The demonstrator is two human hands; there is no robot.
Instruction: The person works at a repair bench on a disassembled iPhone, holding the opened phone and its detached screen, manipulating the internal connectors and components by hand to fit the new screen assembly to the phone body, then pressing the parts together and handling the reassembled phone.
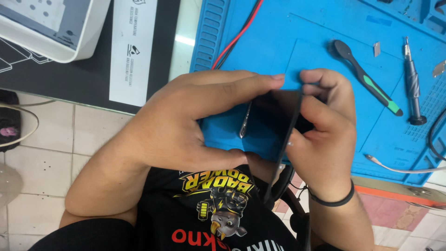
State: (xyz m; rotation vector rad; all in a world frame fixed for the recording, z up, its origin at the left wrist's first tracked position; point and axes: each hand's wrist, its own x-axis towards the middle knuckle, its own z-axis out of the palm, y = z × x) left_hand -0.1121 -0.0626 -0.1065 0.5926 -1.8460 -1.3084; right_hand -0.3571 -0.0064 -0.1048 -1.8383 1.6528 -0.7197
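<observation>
Head view, nearest first: both hands hold a dark, thin phone (278, 125) above the near edge of the blue work mat (316, 42). Left hand (186, 125) is clasped round its near-left side, thumb under, fingers over the top; right hand (325, 135) pinches the raised panel edge. It looks light, stiff, glossy and likely fragile, best gripped by its edges. Its long axis runs from the chest toward the mat's far side. Beyond it on the mat lie a black-green pry tool (367, 79) and a screwdriver (412, 83).
</observation>
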